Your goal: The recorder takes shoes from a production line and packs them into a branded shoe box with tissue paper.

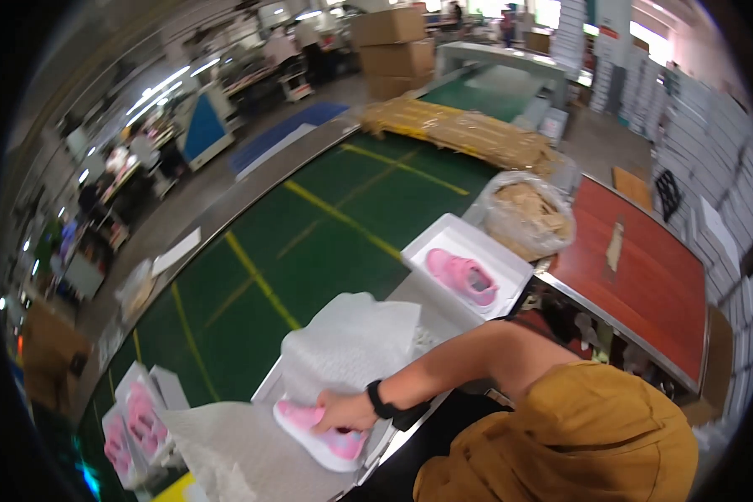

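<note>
My right hand (pixel 347 414) reaches across from the right, a dark watch band on its wrist. Its fingers are closed on a pink shoe (pixel 330 448) with a white sole, gripped near the opening. Under and around this shoe lies a white shoebox (pixel 268 385) lined with white tissue paper (pixel 351 335). More wrapping paper (pixel 234 452) spreads out over the near left side. A second open shoebox (pixel 422 251), farther off to the right, holds another pink shoe (pixel 460 276). My left hand does not show.
Green conveyor belt (pixel 326 243) with yellow lines runs ahead. At left, white boxes (pixel 169 389) hold pink shoes (pixel 145 418). A plastic bag of brown paper (pixel 527 217) sits beside a red tabletop (pixel 627 268). Flattened cardboard (pixel 460 134) lies across the belt; stacked white boxes (pixel 711 142) line the right.
</note>
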A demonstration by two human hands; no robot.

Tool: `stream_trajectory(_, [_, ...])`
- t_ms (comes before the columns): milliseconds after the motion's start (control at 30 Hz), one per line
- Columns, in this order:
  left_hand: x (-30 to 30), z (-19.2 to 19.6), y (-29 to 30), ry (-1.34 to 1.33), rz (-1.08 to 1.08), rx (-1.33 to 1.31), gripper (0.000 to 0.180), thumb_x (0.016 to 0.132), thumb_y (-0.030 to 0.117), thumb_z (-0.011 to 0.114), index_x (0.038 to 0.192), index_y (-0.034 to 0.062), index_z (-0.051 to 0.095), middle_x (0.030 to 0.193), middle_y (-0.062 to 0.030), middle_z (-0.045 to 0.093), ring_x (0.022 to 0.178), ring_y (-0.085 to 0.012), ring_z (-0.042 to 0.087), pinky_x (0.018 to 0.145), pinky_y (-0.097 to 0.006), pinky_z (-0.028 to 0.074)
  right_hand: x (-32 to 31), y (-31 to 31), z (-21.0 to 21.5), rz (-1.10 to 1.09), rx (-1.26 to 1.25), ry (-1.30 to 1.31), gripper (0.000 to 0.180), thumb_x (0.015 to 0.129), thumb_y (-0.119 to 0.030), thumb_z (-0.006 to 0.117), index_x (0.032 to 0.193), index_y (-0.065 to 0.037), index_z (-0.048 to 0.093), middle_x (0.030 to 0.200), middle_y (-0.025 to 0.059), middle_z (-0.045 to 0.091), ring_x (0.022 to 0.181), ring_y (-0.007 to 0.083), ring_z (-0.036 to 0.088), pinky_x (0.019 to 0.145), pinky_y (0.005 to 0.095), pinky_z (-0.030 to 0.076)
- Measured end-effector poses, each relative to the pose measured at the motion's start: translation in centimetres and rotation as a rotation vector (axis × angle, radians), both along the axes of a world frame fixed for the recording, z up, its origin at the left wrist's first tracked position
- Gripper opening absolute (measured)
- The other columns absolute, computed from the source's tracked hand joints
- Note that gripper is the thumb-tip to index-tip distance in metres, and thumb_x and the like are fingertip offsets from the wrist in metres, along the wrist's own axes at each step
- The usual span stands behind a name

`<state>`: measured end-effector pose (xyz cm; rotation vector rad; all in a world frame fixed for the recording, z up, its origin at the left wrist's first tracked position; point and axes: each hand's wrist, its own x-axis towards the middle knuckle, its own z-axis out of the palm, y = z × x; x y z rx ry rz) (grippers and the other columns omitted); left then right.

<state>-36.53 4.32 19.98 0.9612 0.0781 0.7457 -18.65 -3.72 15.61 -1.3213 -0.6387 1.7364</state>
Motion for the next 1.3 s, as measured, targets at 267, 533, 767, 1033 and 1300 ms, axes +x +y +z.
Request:
stream_trajectory(267, [6.0, -0.4, -2.5, 0.506, -0.04, 0.827, 0.045, 0.091, 0.029, 0.067, 0.123, -0.0022, 0.06, 0.117, -0.0167, 0.064, 0.098, -0.0306, 0.064, 0.091, -0.04, 0.05, 2.5, -2.9, -1.0, 0.28, 0.149, -0.676, 0.085, 0.087, -0.028, 0.067, 0.151, 0.004, 0.021, 0.118, 0.0203, 0.058, 0.104, 0.0279, 0.061, 0.087, 0.0396, 0.052])
stream_trajectory(533, [10.6, -0.1, -5.8, 0.925, 0.091, 1.675, 0.047, 0.09, 0.029, 0.069, 0.12, -0.0048, 0.062, 0.114, -0.021, 0.068, 0.101, -0.0356, 0.066, 0.092, -0.043, 0.051, 12.1, -9.2, 3.3, 0.123, 0.778, -0.737, 0.037, 0.093, -0.026, 0.062, 0.118, 0.0, 0.058, 0.117, 0.0197, 0.059, 0.113, 0.0357, 0.056, 0.098, 0.0424, 0.044])
stream_trajectory(767, [14.6, 4.6, -4.5, 1.514, -0.563, 1.408, 0.058, 0.088, 0.046, 0.063, 0.126, 0.0015, 0.059, 0.135, -0.0221, 0.056, 0.122, -0.0377, 0.056, 0.097, -0.043, 0.048, 23.2, -25.1, 3.2, -0.43, 0.443, -1.616, 0.047, 0.08, -0.032, 0.077, 0.118, -0.01, 0.061, 0.129, 0.0242, 0.054, 0.125, 0.0398, 0.05, 0.107, 0.0492, 0.038])
stream_trajectory(1033, [13.6, -1.1, -3.3, 1.37, -0.631, 1.905, 0.08, 0.082, 0.07, 0.054, 0.132, 0.0077, 0.058, 0.129, -0.0193, 0.061, 0.122, -0.0322, 0.057, 0.106, -0.063, 0.032, 24.3, -28.5, -2.1, -0.496, 0.23, -1.46, 0.043, 0.072, -0.021, 0.078, 0.109, -0.007, 0.061, 0.128, 0.0235, 0.052, 0.098, 0.0429, 0.062, 0.087, 0.0434, 0.051])
stream_trajectory(1300, [11.5, 10.1, -6.8, 0.786, 0.375, 1.558, 0.043, 0.082, 0.026, 0.069, 0.122, 0.0105, 0.065, 0.13, -0.0147, 0.06, 0.093, -0.0298, 0.06, 0.08, -0.039, 0.046, 18.5, -21.4, 10.9, -0.399, 0.587, -1.453, 0.017, 0.084, -0.016, 0.067, 0.094, -0.002, 0.065, 0.117, 0.0158, 0.061, 0.089, 0.0337, 0.065, 0.079, 0.0417, 0.052])
